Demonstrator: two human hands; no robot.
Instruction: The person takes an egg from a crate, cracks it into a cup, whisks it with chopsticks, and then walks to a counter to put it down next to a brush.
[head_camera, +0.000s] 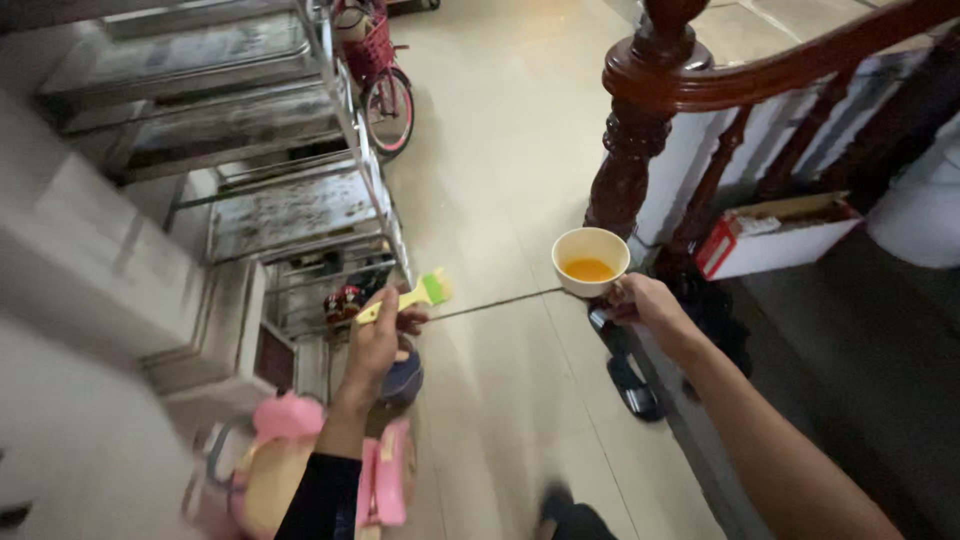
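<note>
**Both hands loaded, over tiled floor**

Left hand (378, 335): fingers closed round the yellow handle of a small brush (408, 297) with green bristles, which point right, toward the cup. Right hand (645, 300): fingers gripping a cream cup (590, 261), upright, holding orange liquid (588, 269). Cup sits just beside the dark wooden newel post (640, 130). Brush and cup near each other, not touching. Metal rack (300, 200) stands left; pink toy (300, 470) below the left arm. Edges blurred.
</note>
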